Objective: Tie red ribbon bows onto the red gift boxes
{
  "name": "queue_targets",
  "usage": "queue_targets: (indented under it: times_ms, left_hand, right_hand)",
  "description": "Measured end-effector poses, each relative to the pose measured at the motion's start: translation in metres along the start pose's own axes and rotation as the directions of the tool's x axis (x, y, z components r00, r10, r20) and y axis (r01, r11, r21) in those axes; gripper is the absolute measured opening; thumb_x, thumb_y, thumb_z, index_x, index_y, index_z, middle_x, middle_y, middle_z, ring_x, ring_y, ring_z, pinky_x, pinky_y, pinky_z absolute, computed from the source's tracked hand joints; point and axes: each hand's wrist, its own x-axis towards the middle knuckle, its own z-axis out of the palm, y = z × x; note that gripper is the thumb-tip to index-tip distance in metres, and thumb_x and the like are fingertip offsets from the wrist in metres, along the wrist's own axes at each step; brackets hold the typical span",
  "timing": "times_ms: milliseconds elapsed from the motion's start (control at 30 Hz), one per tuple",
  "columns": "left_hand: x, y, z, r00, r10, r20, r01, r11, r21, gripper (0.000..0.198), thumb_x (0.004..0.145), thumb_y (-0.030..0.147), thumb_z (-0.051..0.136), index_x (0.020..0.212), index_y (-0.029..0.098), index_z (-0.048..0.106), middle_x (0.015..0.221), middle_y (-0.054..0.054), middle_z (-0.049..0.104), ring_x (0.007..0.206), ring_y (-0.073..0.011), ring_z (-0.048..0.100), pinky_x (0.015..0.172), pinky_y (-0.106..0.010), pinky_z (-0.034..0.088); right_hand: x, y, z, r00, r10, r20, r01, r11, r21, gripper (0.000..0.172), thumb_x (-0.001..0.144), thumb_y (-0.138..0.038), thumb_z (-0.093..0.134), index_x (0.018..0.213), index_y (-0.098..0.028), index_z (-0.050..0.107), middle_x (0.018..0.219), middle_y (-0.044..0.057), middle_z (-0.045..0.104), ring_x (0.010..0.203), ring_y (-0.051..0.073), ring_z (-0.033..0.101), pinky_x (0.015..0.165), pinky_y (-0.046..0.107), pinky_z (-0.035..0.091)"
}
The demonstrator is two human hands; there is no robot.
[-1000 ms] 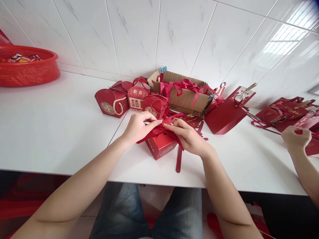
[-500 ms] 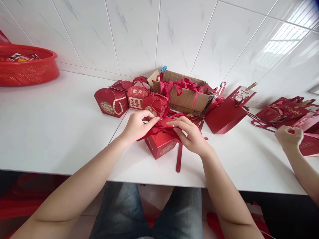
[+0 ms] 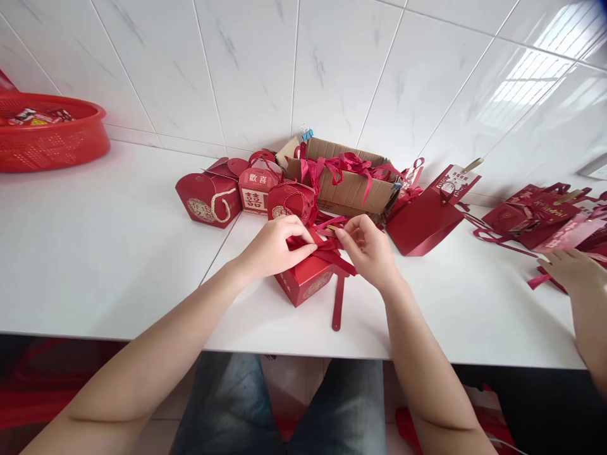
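A small red gift box (image 3: 306, 284) with a gold round pattern stands on the white table in front of me. A red ribbon (image 3: 327, 253) is looped into a bow over its lid. My left hand (image 3: 279, 248) pinches the ribbon between thumb and fingers at the left of the bow. Just right of the bow, my right hand (image 3: 367, 249) has its thumb and fingers curled together; whatever sits between them is hidden. A flat red strap (image 3: 338, 303) with a hole near its end lies beside the box.
Behind are several red boxes (image 3: 208, 199) and a cardboard box (image 3: 353, 196) full of ribbons. A red bag (image 3: 424, 221) stands to the right, with more red bags (image 3: 531, 215) beyond. Another person's hand (image 3: 576, 268) is at far right. A red basket (image 3: 52, 139) holds wrapped items.
My right hand has drawn back from the bow's middle to its right side. My left hand has shifted slightly inward and down along the ribbon. The other person's hand has opened and moved right.
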Motion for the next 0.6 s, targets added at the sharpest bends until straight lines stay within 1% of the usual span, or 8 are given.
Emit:
queue_targets:
  times_ms: [67, 100, 167, 233, 333, 400, 500, 600]
  left_hand:
    - [-0.001, -0.001, 0.002, 0.999, -0.003, -0.036, 0.002, 1.000, -0.025, 0.013, 0.080, 0.029, 0.064, 0.075, 0.018, 0.070, 0.080, -0.002, 0.063, 0.077, -0.0157, 0.060, 0.077, -0.030, 0.047]
    - [-0.002, -0.002, 0.003, 0.999, -0.002, -0.052, 0.001, 0.999, -0.034, 0.013, 0.080, 0.028, 0.064, 0.075, 0.018, 0.069, 0.080, -0.002, 0.064, 0.077, -0.0156, 0.061, 0.077, -0.030, 0.048]
    - [-0.003, -0.003, 0.003, 0.997, 0.003, -0.081, -0.006, 0.999, -0.036, 0.012, 0.081, 0.028, 0.064, 0.075, 0.018, 0.069, 0.081, -0.002, 0.065, 0.077, -0.0153, 0.061, 0.078, -0.030, 0.048]
    - [-0.003, -0.004, 0.004, 0.995, 0.010, -0.100, -0.013, 1.000, -0.027, 0.012, 0.080, 0.027, 0.064, 0.075, 0.018, 0.069, 0.080, -0.002, 0.066, 0.076, -0.0149, 0.061, 0.077, -0.029, 0.048]
    - [-0.003, -0.004, 0.004, 0.992, 0.014, -0.126, -0.014, 1.000, 0.001, 0.011, 0.080, 0.026, 0.064, 0.073, 0.018, 0.068, 0.077, -0.001, 0.066, 0.075, -0.0150, 0.061, 0.075, -0.029, 0.048]
    - [-0.003, -0.004, 0.006, 0.991, 0.020, -0.135, -0.016, 0.999, 0.031, 0.012, 0.080, 0.027, 0.064, 0.072, 0.018, 0.067, 0.076, -0.001, 0.066, 0.075, -0.0154, 0.060, 0.075, -0.029, 0.048]
    - [-0.003, -0.004, 0.009, 0.991, 0.034, -0.130, -0.024, 0.996, 0.083, 0.014, 0.080, 0.026, 0.063, 0.069, 0.019, 0.066, 0.072, -0.001, 0.065, 0.074, -0.0159, 0.058, 0.075, -0.030, 0.047]
    - [-0.002, -0.004, 0.012, 0.991, 0.022, -0.130, -0.007, 0.994, 0.109, 0.017, 0.081, 0.027, 0.062, 0.067, 0.019, 0.066, 0.070, -0.001, 0.065, 0.072, -0.0161, 0.057, 0.075, -0.031, 0.046]
  right_hand:
    - [-0.001, -0.002, -0.010, 0.984, 0.116, 0.134, -0.104, 0.990, -0.099, 0.035, 0.091, -0.051, 0.047, 0.075, -0.020, 0.049, 0.068, -0.001, 0.056, 0.058, 0.011, 0.047, 0.054, 0.024, 0.038]
    - [-0.001, -0.002, -0.016, 0.959, 0.160, 0.236, -0.125, 0.980, -0.154, 0.039, 0.090, -0.054, 0.047, 0.072, -0.020, 0.049, 0.066, -0.001, 0.056, 0.057, 0.011, 0.046, 0.053, 0.024, 0.036]
    - [-0.002, -0.004, -0.025, 0.879, 0.203, 0.432, -0.116, 0.969, -0.218, 0.042, 0.088, -0.056, 0.049, 0.068, -0.019, 0.051, 0.064, -0.002, 0.055, 0.057, 0.011, 0.046, 0.053, 0.024, 0.034]
    - [-0.004, -0.007, -0.029, 0.821, 0.187, 0.540, -0.088, 0.975, -0.204, 0.040, 0.090, -0.052, 0.048, 0.068, -0.019, 0.053, 0.063, -0.002, 0.054, 0.057, 0.010, 0.044, 0.053, 0.024, 0.033]
    - [-0.007, -0.011, -0.028, 0.801, 0.089, 0.592, -0.022, 0.992, -0.120, 0.038, 0.093, -0.042, 0.047, 0.063, -0.018, 0.047, 0.058, -0.004, 0.043, 0.055, 0.009, 0.034, 0.051, 0.024, 0.028]
    - [-0.009, -0.014, -0.023, 0.768, 0.008, 0.640, 0.027, 0.999, -0.045, 0.040, 0.092, -0.040, 0.049, 0.060, -0.018, 0.042, 0.056, -0.005, 0.036, 0.054, 0.008, 0.028, 0.050, 0.023, 0.026]
    - [-0.012, -0.019, -0.014, 0.713, -0.084, 0.696, 0.061, 0.996, 0.058, 0.038, 0.091, -0.036, 0.051, 0.060, -0.018, 0.040, 0.057, -0.006, 0.036, 0.054, 0.007, 0.028, 0.051, 0.023, 0.027]
    - [-0.014, -0.022, -0.009, 0.705, -0.105, 0.702, 0.066, 0.994, 0.083, 0.039, 0.091, -0.035, 0.051, 0.059, -0.018, 0.040, 0.057, -0.006, 0.038, 0.053, 0.007, 0.029, 0.051, 0.022, 0.027]
